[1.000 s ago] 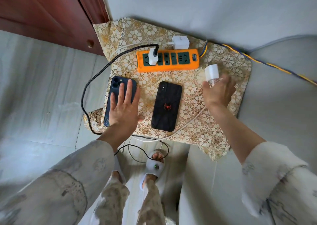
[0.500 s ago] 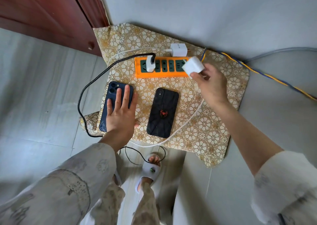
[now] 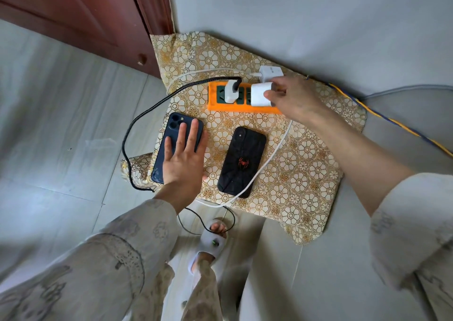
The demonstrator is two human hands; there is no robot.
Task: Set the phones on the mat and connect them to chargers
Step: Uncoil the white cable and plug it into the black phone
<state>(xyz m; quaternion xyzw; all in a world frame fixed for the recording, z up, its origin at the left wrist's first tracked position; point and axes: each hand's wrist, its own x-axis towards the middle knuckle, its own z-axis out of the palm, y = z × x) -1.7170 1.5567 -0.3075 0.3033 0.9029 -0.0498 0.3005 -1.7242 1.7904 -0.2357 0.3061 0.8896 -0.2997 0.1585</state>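
Note:
Two phones lie face down on the gold flowered mat (image 3: 306, 173). My left hand (image 3: 183, 159) rests flat on the dark blue phone (image 3: 171, 134) at the mat's left edge, fingers spread. The black phone with a red spider mark (image 3: 241, 161) lies in the middle, with a white cable (image 3: 272, 154) along its right side. My right hand (image 3: 291, 97) grips a white charger plug (image 3: 261, 94) over the orange power strip (image 3: 245, 107). Another white plug with a black cable (image 3: 231, 91) sits in the strip's left socket.
A third white adapter (image 3: 269, 72) lies behind the strip by the grey wall. A yellow-blue cord (image 3: 392, 122) runs off right. The black cable (image 3: 137, 134) loops over the tiled floor on the left. A brown door (image 3: 73, 21) stands at the upper left. My slippered foot (image 3: 212, 239) is below the mat.
My right hand carried the white plug from the mat's right side leftward to the middle of the power strip. My left hand stayed on the blue phone.

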